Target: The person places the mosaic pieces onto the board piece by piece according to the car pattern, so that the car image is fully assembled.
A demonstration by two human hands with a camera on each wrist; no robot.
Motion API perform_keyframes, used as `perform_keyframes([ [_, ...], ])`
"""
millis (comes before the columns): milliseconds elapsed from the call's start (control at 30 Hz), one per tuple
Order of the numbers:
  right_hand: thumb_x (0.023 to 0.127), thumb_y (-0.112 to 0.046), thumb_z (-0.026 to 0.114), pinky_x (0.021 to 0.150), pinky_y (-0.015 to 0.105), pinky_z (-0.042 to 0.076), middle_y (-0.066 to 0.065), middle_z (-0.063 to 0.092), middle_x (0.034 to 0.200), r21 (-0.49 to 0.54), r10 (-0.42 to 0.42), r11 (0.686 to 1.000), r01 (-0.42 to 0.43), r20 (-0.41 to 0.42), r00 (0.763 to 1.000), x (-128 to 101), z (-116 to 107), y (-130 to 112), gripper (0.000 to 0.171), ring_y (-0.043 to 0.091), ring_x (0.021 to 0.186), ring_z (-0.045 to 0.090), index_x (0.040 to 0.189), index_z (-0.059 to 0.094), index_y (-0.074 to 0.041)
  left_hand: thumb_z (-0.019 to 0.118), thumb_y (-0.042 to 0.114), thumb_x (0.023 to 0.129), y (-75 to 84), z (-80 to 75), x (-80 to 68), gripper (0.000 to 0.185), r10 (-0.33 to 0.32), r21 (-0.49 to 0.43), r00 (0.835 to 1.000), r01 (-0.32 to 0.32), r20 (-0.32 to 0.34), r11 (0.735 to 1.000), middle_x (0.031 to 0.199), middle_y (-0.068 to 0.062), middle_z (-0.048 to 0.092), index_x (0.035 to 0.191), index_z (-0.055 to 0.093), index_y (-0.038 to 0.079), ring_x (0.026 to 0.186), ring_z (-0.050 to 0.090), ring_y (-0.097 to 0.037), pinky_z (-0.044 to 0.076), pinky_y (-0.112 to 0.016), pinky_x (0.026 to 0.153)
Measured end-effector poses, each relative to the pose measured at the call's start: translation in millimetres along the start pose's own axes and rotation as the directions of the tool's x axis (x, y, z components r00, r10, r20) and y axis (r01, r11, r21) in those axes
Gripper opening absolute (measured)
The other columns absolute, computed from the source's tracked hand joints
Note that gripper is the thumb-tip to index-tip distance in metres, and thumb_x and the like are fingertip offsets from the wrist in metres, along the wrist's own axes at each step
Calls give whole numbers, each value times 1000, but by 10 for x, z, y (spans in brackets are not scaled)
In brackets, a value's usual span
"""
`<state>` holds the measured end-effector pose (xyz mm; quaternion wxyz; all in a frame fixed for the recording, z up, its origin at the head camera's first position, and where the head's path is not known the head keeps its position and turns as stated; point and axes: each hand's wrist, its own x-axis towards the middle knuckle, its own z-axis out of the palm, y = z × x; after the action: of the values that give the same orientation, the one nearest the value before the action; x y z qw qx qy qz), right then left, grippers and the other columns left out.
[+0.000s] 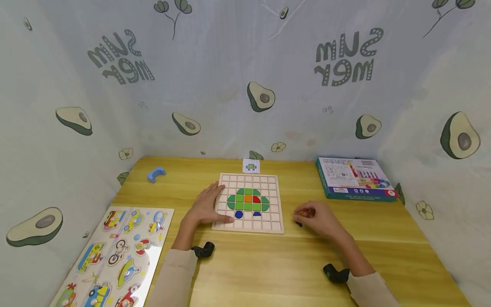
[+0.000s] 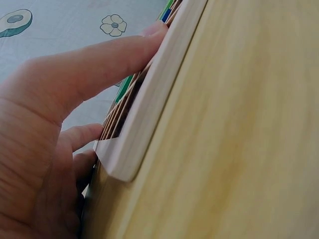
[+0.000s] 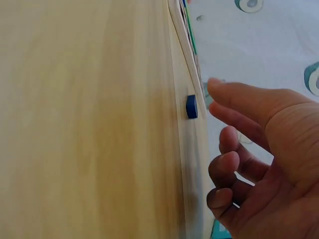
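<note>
A pale wooden grid board (image 1: pixel 276 204) lies in the middle of the table, with green tiles, one orange, one red and two blue half-rounds forming a turtle-like figure (image 1: pixel 248 201). My left hand (image 1: pixel 209 204) rests on the board's left edge with fingers straight. In the left wrist view the left hand (image 2: pixel 55 99) has its thumb lying along the board's rim (image 2: pixel 149 104). My right hand (image 1: pixel 316 218) hovers just right of the board, fingers loosely curled and empty. A small blue piece (image 3: pixel 191 106) lies on the table close to the right hand's (image 3: pixel 249 159) fingertips, untouched.
A small pattern card (image 1: pixel 251 166) leans on the cloth wall behind the board. A colourful box (image 1: pixel 354 178) lies at the back right, a blue arch block (image 1: pixel 156 174) at the back left, and a vehicle peg puzzle (image 1: pixel 111 256) at the front left. Avocado-print cloth walls surround the table (image 1: pixel 268 268).
</note>
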<state>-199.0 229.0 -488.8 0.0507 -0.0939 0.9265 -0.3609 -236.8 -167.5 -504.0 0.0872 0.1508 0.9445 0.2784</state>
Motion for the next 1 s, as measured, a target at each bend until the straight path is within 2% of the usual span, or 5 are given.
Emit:
perform_keyframes([
  [200,84,-31,87,59,23,41,1,61,81,12,-27,1000,26,67,997,-51,-47,60,21,15,70,50,94,80,-14,87,64,67,-13,4,-10,123,-7,4,1000,7,10,1000,174,-12,13,164,30,14,161,13,-35,14,-55,130],
  [400,87,-29,84,59,23,40,0,61,80,2,-32,1000,31,71,997,-44,-71,58,16,15,70,50,92,79,-15,86,64,68,-19,14,11,123,-7,7,1000,7,5,1000,174,-11,13,164,28,15,161,12,-35,14,-56,130],
  [533,91,-27,80,62,22,41,-1,61,83,9,-53,999,53,89,995,-48,-100,77,15,13,73,51,99,78,-15,86,63,68,-11,-5,25,123,-2,15,1000,2,5,1000,174,-11,12,164,28,14,161,12,-35,14,-56,130],
  [800,92,-4,69,62,23,39,1,59,90,76,-197,980,186,180,964,-95,-162,125,26,10,74,47,115,77,-14,86,64,69,-3,-7,21,123,-12,16,1000,11,20,1000,174,-11,11,164,27,15,161,11,-34,13,-55,130],
  [1000,92,-13,76,61,23,39,1,59,91,79,-186,982,174,201,962,-84,-166,134,19,11,74,46,112,77,-14,85,64,68,-12,1,14,123,-11,11,1000,11,11,1000,174,-12,13,164,27,15,161,12,-35,14,-55,130],
])
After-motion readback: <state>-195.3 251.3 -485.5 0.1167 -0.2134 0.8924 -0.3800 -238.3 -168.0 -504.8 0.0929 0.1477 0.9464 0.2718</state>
